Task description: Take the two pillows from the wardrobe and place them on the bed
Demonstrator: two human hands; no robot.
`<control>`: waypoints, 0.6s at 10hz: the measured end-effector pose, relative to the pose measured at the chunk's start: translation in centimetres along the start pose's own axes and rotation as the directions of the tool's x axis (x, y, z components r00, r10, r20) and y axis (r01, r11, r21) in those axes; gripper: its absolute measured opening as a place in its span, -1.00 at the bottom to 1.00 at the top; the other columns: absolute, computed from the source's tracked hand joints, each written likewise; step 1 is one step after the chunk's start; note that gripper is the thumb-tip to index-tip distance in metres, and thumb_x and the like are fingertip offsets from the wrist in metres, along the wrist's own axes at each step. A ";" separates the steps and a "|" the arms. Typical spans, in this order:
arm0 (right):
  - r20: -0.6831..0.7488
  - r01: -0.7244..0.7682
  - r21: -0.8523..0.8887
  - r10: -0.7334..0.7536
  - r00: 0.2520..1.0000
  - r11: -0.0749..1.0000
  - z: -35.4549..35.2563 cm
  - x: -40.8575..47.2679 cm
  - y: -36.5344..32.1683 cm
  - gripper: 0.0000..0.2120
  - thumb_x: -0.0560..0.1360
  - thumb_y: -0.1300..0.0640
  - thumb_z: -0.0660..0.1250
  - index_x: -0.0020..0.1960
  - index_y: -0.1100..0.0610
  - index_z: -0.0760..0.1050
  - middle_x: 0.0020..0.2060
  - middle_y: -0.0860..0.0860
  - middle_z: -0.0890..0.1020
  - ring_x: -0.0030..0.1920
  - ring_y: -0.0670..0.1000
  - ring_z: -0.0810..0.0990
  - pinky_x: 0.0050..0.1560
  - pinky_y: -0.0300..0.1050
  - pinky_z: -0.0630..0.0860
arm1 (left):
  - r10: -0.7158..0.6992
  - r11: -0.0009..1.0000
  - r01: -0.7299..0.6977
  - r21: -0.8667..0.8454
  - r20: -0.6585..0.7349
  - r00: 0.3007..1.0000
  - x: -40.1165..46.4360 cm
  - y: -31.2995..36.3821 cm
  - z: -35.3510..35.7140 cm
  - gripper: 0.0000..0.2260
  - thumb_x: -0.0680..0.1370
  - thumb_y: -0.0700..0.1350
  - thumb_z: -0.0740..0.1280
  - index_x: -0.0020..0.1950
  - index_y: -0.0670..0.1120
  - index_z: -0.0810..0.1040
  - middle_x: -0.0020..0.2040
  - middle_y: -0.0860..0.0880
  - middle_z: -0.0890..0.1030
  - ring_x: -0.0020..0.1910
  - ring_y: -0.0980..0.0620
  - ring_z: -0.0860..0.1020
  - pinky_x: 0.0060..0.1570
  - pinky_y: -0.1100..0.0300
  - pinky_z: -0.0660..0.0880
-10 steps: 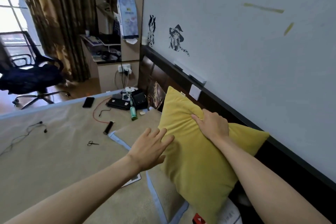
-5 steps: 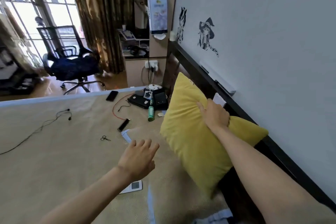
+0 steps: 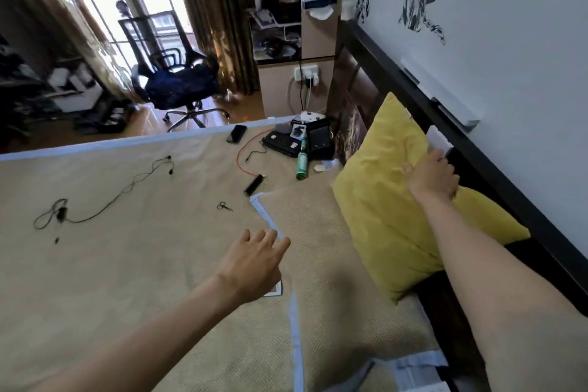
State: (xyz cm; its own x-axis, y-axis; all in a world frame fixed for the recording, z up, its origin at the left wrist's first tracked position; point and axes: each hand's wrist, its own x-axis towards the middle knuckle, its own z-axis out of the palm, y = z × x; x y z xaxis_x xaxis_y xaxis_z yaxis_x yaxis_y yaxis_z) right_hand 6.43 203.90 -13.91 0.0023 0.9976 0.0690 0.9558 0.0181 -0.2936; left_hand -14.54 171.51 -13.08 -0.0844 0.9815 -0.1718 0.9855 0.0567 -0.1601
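Note:
A yellow pillow (image 3: pixel 381 200) leans tilted against the dark headboard (image 3: pixel 477 175) at the right side of the bed (image 3: pixel 127 264). My right hand (image 3: pixel 431 177) grips the pillow's upper edge near the headboard. My left hand (image 3: pixel 251 264) hovers over the beige mat, fingers apart, holding nothing, well left of the pillow. A flat beige mat-covered pillow (image 3: pixel 318 232) with blue trim lies under the yellow one. No wardrobe is in view.
Scattered on the bed: scissors (image 3: pixel 224 206), black earphone cable (image 3: pixel 105 200), a phone (image 3: pixel 236 133), a green bottle (image 3: pixel 302 164), a red cable, black pouches (image 3: pixel 299 140) and a small card under my left hand. An office chair (image 3: pixel 178 83) stands beyond the bed's far edge.
My left hand has come off the pillow and drawn back left over the mat. My right hand slid up toward the pillow's top edge. The view has swung left.

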 end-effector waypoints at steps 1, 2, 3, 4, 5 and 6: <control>0.046 0.011 -0.121 -0.005 0.999 0.993 -0.4 -1.3 1.5 -0.49 0.60 0.07 0.28 0.45 0.28 0.25 0.35 0.27 0.45 0.32 0.28 0.43 0.30 0.19 0.39 | 0.037 0.999 -0.036 0.022 -0.039 0.999 0.8 -0.1 -0.4 -0.66 0.54 -0.04 0.20 0.31 -0.06 0.34 0.05 -0.08 0.48 -0.08 -0.09 0.46 -0.03 0.00 0.42; 0.071 0.051 -0.202 -0.037 0.997 0.978 -1.3 -3.0 3.2 -0.51 0.59 0.17 0.25 0.46 0.27 0.24 0.35 0.24 0.45 0.32 0.25 0.43 0.30 0.17 0.40 | 0.083 0.996 -0.080 0.038 -0.072 0.994 1.3 0.4 -1.5 -0.64 0.55 -0.02 0.18 0.34 -0.06 0.32 0.09 -0.08 0.48 -0.03 -0.09 0.47 0.02 -0.01 0.42; 0.133 0.088 -0.248 -0.056 0.989 0.965 -2.4 -4.6 3.6 -0.37 0.58 0.15 0.27 0.55 0.27 0.10 0.41 0.23 0.39 0.38 0.22 0.39 0.36 0.16 0.35 | 0.115 0.993 -0.111 0.043 -0.122 0.986 1.4 0.6 -2.7 -0.63 0.55 0.00 0.18 0.34 -0.05 0.33 0.10 -0.08 0.48 -0.03 -0.08 0.47 0.01 0.00 0.41; 0.216 0.102 -0.256 -0.046 0.975 0.961 -3.6 -6.3 3.2 -0.20 0.57 0.06 0.33 0.59 0.28 -0.06 0.51 0.24 0.27 0.48 0.22 0.29 0.46 0.13 0.28 | 0.137 0.990 -0.132 0.044 -0.168 0.976 1.0 0.3 -3.9 -0.63 0.55 0.01 0.17 0.34 -0.05 0.32 0.09 -0.08 0.48 -0.04 -0.09 0.46 -0.01 0.00 0.40; 0.242 0.105 -0.257 -0.041 0.969 0.961 -4.3 -8.0 2.4 -0.18 0.59 -0.03 0.31 0.59 0.28 -0.09 0.55 0.25 0.18 0.53 0.24 0.20 0.49 0.15 0.23 | 0.135 0.991 -0.130 0.036 -0.214 0.967 0.2 -0.4 -4.8 -0.66 0.55 -0.01 0.17 0.32 -0.04 0.33 0.09 -0.07 0.48 -0.01 -0.09 0.45 0.02 0.01 0.39; 0.296 0.151 -0.252 -0.072 0.952 0.956 -4.5 -9.9 0.9 -0.26 0.60 0.05 0.28 0.59 0.26 -0.05 0.55 0.25 0.16 0.52 0.25 0.21 0.48 0.15 0.25 | 0.103 0.995 -0.101 0.017 -0.229 0.968 -1.3 -1.8 -5.1 -0.68 0.54 -0.01 0.18 0.28 -0.04 0.34 0.09 -0.06 0.48 0.02 -0.09 0.46 0.03 0.02 0.38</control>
